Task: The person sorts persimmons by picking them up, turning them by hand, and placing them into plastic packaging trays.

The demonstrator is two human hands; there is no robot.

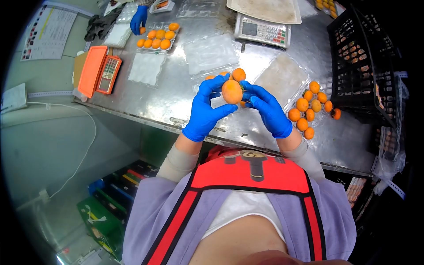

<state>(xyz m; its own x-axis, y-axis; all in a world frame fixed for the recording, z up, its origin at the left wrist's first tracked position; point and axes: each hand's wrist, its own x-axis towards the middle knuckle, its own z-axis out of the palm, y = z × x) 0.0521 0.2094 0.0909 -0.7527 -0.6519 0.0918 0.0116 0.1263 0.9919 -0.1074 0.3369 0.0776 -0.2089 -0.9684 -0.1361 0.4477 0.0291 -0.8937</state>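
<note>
An orange persimmon (232,92) is held up over the metal table between my two blue-gloved hands. My left hand (204,107) curls around its left side, fingers above and thumb below. At its right side, by the green leafy end, are the bent fingertips of my right hand (268,110); their exact contact is partly hidden. Behind the held fruit, several more persimmons (239,74) sit in a clear tray, partly covered by my hands. A loose group of persimmons (302,104) lies to the right of my right hand.
A black crate (360,66) stands at the right. A scale (263,31) is at the back, an orange scale (108,74) at the left. Another person's gloved hand (139,20) touches fruit near a filled tray (156,39). Clear trays (211,53) lie on the table (176,97).
</note>
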